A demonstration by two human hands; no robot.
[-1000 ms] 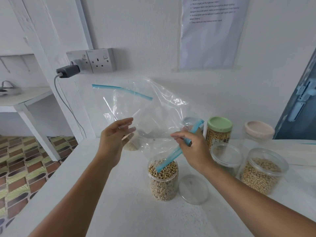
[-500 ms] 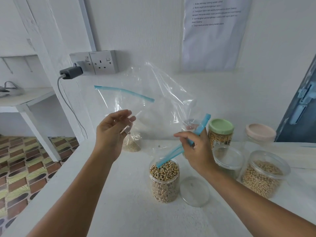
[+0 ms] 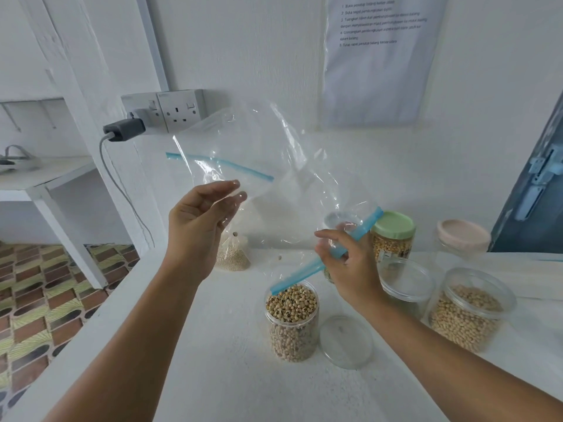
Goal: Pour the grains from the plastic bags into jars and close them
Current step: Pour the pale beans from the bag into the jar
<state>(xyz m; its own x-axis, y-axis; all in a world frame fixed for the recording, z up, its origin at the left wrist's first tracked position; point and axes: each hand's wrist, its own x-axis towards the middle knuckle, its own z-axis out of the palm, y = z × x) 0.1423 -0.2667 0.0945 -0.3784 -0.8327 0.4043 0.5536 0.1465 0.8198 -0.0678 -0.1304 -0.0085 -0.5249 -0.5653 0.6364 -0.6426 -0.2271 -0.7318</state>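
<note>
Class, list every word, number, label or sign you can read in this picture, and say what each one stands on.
Sheet of paper on the wall: five numbered lines, "1" to "5"; the words are too blurred to read with certainty.
Label on the green-lidded jar: too small to read.
Wall sockets: no readable marking.
Plastic bag, the other jars: no text visible.

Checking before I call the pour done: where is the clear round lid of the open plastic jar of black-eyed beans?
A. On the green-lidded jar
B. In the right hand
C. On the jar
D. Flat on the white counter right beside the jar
D: the clear round lid lies flat on the white counter beside the open plastic jar of black-eyed beans, whose mouth is uncovered.
</note>
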